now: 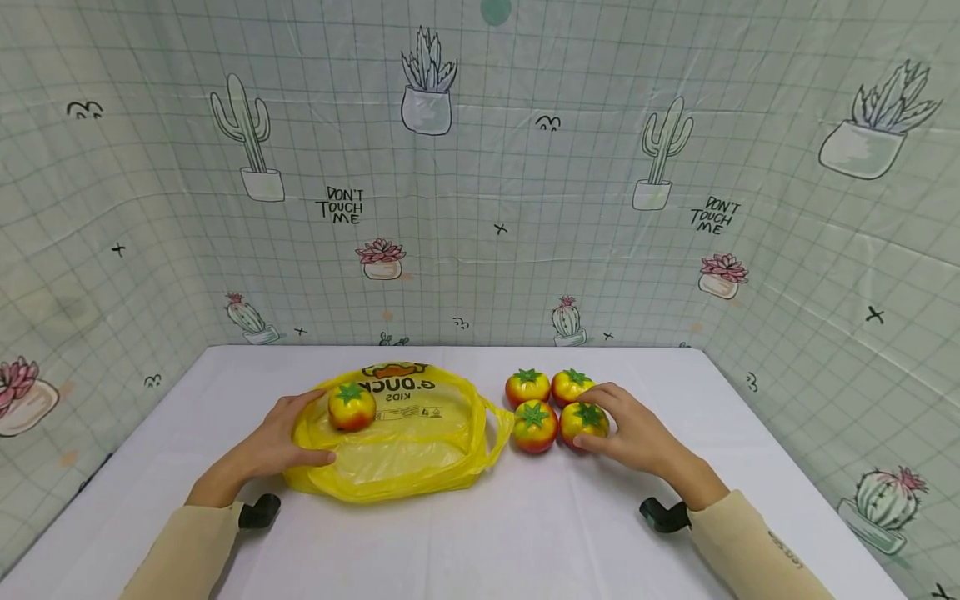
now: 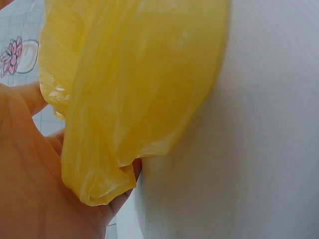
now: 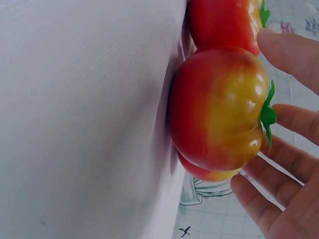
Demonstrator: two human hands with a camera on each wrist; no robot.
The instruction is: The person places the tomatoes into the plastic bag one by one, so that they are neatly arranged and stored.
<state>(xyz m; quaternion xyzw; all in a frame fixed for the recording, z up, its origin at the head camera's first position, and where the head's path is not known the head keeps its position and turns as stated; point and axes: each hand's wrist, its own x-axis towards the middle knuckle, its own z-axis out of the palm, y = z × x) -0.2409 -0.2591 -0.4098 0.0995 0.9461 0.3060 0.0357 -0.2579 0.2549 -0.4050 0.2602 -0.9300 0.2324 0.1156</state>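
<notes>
A yellow plastic bag lies mouth up on the left of the white table, mirrored "G.DUCK KIDS" lettering showing through. Inside its mouth sits one red-and-yellow tomato with a green leaf top. My left hand spreads its thumb and fingers at the bag's left end, thumb over the rim; in the left wrist view yellow film hides the fingertips. On the right, my right hand reaches around the near-right tomato, fingers spread loosely beside and above it.
Three more tomatoes stand close together there: near left, far left and far right. The bag's handle loop extends toward them. A cloth wall printed with cacti encloses the table.
</notes>
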